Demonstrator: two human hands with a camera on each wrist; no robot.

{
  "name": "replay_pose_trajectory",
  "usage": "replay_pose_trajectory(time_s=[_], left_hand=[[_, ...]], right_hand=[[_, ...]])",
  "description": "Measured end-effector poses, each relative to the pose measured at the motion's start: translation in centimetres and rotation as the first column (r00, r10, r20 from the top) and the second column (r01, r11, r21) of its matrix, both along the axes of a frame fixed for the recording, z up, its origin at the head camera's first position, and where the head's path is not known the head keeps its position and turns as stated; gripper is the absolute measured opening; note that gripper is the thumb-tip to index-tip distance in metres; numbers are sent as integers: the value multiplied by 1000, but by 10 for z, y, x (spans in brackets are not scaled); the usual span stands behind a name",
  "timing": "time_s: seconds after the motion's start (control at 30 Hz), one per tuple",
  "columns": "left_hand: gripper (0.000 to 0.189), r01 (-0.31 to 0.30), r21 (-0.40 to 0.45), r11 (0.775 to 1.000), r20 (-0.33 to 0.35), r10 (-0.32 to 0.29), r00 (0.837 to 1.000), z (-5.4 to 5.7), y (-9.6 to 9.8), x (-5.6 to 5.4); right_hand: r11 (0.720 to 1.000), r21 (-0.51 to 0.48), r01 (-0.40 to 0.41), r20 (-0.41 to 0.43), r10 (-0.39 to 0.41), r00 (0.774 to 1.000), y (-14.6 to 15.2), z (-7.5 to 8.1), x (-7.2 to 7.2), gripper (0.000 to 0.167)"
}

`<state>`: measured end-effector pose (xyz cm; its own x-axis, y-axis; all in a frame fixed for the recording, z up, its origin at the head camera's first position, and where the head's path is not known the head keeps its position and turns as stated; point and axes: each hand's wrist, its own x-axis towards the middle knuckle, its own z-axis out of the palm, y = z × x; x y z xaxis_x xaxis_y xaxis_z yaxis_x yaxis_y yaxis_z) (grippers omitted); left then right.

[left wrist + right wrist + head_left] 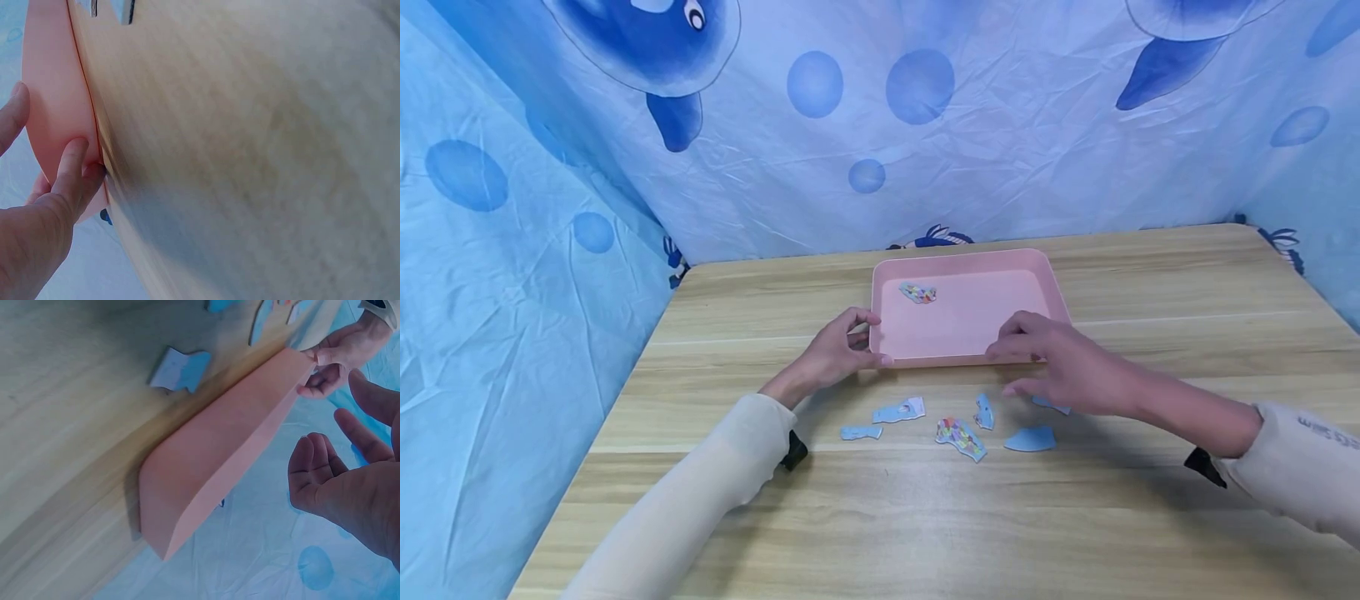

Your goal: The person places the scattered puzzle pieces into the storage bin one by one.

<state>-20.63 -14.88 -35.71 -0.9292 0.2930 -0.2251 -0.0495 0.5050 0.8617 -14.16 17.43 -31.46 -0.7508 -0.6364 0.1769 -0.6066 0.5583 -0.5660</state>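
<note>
A shallow pink tray (970, 333) lies on the table. At its near left corner my left hand (844, 348) grips it, thumb by the front wall and fingers along the left side. My right hand (1060, 362) hovers by the tray's front right, fingers loosely bent and nothing between them. Inside the tray, toward the back left, sits a small multicoloured puzzle piece (918, 292). In front of the tray lie several more, among them a colourful puzzle piece (961, 438) and a plain blue puzzle piece (1031, 439). Another puzzle piece (1051, 406) is partly hidden under my right hand.
The wooden table (880, 517) reaches back to a blue curtain (1000, 158) printed with sea animals and bubbles. That curtain also hangs along the left and right sides. A black wrist strap (793, 451) shows below my left sleeve.
</note>
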Motion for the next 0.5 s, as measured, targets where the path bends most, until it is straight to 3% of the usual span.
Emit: replay_pose_trajectory(time_s=[0.23,0.5], left_hand=[[62,-5,8,1000,2,5,1000,-1,-1,-1],[64,0,14,1000,5,0,1000,-2,-1,-1]], right_hand=[[999,34,1,-65,2,998,8,-11,10,43],[999,37,14,-45,-12,999,13,-16,18,41]])
